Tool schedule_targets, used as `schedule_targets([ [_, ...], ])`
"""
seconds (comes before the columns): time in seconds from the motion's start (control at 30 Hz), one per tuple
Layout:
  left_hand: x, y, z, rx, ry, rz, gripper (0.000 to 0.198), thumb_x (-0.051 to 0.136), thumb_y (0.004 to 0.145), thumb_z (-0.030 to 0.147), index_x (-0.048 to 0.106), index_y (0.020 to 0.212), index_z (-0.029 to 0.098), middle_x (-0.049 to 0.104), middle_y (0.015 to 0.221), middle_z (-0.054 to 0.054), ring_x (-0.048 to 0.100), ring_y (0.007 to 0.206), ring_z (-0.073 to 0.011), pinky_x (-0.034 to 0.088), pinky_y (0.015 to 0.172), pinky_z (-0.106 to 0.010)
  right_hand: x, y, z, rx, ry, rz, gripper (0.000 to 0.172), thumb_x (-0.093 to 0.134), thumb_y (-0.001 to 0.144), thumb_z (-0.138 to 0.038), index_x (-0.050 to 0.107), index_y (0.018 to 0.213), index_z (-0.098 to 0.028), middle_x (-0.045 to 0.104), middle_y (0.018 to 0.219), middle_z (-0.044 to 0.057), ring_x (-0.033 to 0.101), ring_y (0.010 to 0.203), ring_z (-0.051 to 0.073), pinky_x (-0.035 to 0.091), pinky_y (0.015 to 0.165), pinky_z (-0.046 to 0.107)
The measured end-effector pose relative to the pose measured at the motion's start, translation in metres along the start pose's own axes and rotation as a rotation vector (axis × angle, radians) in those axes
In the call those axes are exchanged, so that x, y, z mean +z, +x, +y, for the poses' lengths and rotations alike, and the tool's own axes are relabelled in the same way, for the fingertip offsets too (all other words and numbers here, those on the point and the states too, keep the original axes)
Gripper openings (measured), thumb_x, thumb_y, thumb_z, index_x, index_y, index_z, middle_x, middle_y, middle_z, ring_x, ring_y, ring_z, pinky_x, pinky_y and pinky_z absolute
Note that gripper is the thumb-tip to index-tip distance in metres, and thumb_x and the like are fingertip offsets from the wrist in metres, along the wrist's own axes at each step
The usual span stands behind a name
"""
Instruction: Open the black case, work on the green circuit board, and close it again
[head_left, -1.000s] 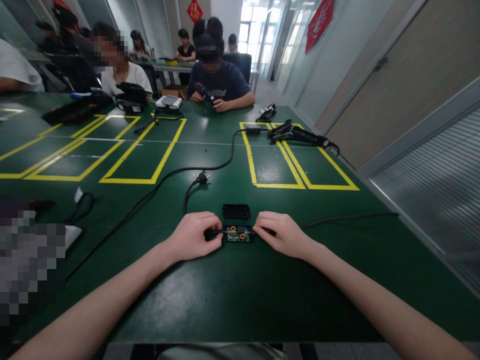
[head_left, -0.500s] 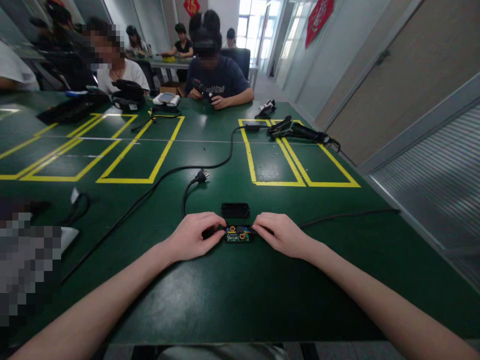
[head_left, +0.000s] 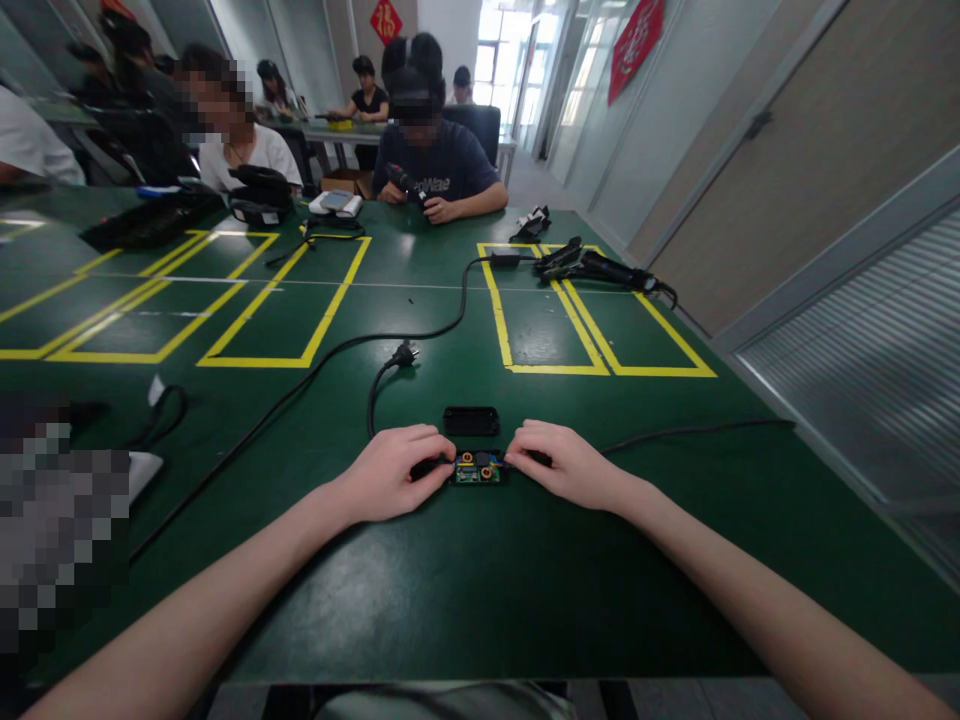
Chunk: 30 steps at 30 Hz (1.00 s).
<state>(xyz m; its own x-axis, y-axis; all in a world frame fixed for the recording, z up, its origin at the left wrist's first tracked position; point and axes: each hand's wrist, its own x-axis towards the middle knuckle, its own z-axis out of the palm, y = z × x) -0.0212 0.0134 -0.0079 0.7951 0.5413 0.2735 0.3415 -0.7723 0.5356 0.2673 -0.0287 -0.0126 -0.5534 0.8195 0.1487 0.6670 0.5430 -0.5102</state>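
Note:
In front of me on the green table [head_left: 540,600] lies an opened black plastic case holding a small circuit board [head_left: 478,470] with two copper-coloured ring coils and coloured wires. My left hand [head_left: 397,473] pinches at its left end, where a black cable with a plug [head_left: 406,354] runs beneath the hand. At the opposite end my right hand [head_left: 562,465] has thumb and fingers closed on the black cable [head_left: 697,430] that leads off to the right. Both fingertips cover the points where the cables enter. Just behind the board sits the matching black cover [head_left: 471,420], its hollow side up.
A long black cord [head_left: 352,338] crosses the table to an in-line box [head_left: 505,258]. Yellow tape rectangles [head_left: 555,371] mark the surface. A dark cable bundle [head_left: 600,268] lies far right. Across the table, a person [head_left: 442,165] holds a dark tool [head_left: 409,185]. Blurred items stand left.
The camera view has shifted slightly. Both hands stay at the two ends of the circuit board, with only tiny finger movement.

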Motion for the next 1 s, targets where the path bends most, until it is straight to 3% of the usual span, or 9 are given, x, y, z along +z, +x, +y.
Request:
schedule_targets([
  [0.2, -0.003, -0.001, -0.006, -0.033, -0.066, 0.037, 0.016, 0.051, 0.097, 0.019, 0.068, 0.098, 0.018, 0.069, 0.088, -0.003, 0.064, 0.075, -0.0149, 0.047, 0.069, -0.025, -0.002, 0.000, -0.001, -0.009, -0.003, 0.035, 0.022, 0.058, 0.104, -0.026, 0.063, 0.084, -0.020, 0.064, 0.079, 0.003, 0.059, 0.075, 0.018, 0.045, 0.067, 0.030],
  [0.33, -0.002, 0.000, -0.007, -0.087, -0.077, 0.050, 0.017, 0.054, 0.099, 0.025, 0.067, 0.091, 0.019, 0.067, 0.083, -0.001, 0.061, 0.072, -0.0143, 0.045, 0.067, -0.024, -0.001, -0.001, -0.002, 0.012, -0.036, 0.083, 0.015, 0.062, 0.102, -0.028, 0.063, 0.089, -0.020, 0.061, 0.079, 0.001, 0.057, 0.075, 0.017, 0.043, 0.067, 0.030],
  [0.7, 0.003, 0.003, -0.002, -0.152, 0.018, 0.060, 0.006, 0.058, 0.093, 0.024, 0.061, 0.090, 0.021, 0.062, 0.079, 0.002, 0.058, 0.071, -0.0157, 0.045, 0.067, -0.027, 0.001, 0.001, -0.003, 0.020, -0.082, 0.137, 0.005, 0.065, 0.096, -0.024, 0.061, 0.097, -0.022, 0.064, 0.088, 0.003, 0.061, 0.082, 0.019, 0.044, 0.071, 0.031],
  [0.83, 0.005, 0.003, -0.008, -0.236, 0.118, 0.171, 0.023, 0.065, 0.093, 0.037, 0.065, 0.106, 0.019, 0.067, 0.093, -0.004, 0.064, 0.087, -0.0230, 0.053, 0.079, -0.037, 0.005, 0.002, 0.000, 0.093, -0.078, 0.213, 0.013, 0.067, 0.094, -0.028, 0.061, 0.104, -0.021, 0.067, 0.100, 0.006, 0.063, 0.085, 0.021, 0.048, 0.074, 0.035],
  [0.93, 0.008, 0.003, -0.011, -0.273, 0.185, 0.214, 0.042, 0.066, 0.094, 0.045, 0.066, 0.127, 0.018, 0.069, 0.121, -0.012, 0.062, 0.114, -0.0305, 0.052, 0.098, -0.047, 0.010, 0.004, 0.005, 0.137, -0.123, 0.303, 0.018, 0.057, 0.102, -0.030, 0.064, 0.116, -0.022, 0.069, 0.113, 0.011, 0.065, 0.102, 0.027, 0.050, 0.086, 0.042],
  [1.0, 0.009, 0.004, -0.011, -0.268, 0.186, 0.194, 0.043, 0.065, 0.096, 0.044, 0.066, 0.131, 0.019, 0.067, 0.130, -0.013, 0.060, 0.122, -0.0317, 0.050, 0.103, -0.049, 0.013, 0.005, 0.008, 0.151, -0.139, 0.326, 0.022, 0.051, 0.105, -0.029, 0.066, 0.120, -0.024, 0.069, 0.119, 0.012, 0.063, 0.112, 0.029, 0.049, 0.092, 0.046],
])
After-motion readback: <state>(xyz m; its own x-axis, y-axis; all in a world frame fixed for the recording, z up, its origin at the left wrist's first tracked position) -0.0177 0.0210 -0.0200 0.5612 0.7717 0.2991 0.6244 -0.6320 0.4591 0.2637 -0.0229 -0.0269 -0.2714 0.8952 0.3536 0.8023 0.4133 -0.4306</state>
